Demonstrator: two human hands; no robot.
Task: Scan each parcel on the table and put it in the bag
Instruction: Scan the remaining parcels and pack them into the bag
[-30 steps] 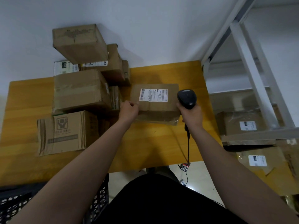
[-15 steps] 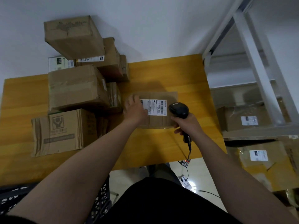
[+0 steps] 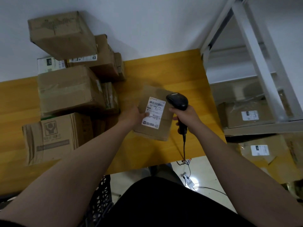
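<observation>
A flat brown parcel (image 3: 161, 128) with a white barcode label (image 3: 154, 114) is tilted up over the yellow table (image 3: 188, 82). My left hand (image 3: 133, 114) grips its left edge, thumb on the label. My right hand (image 3: 187, 118) grips a black barcode scanner (image 3: 177, 101) whose head sits just right of the label, its cable hanging down past the table's front edge. A pile of cardboard parcels (image 3: 70, 89) stands on the left half of the table. No bag is in view.
A black perforated crate (image 3: 101, 190) sits below the table's front edge. A white metal shelf (image 3: 255, 66) stands to the right with labelled parcels (image 3: 246, 114) on it. A power strip (image 3: 188, 180) lies on the floor.
My left hand has turned the parcel so its label runs upright and lifted it toward me. My right hand brought the scanner in closer over the label's right side.
</observation>
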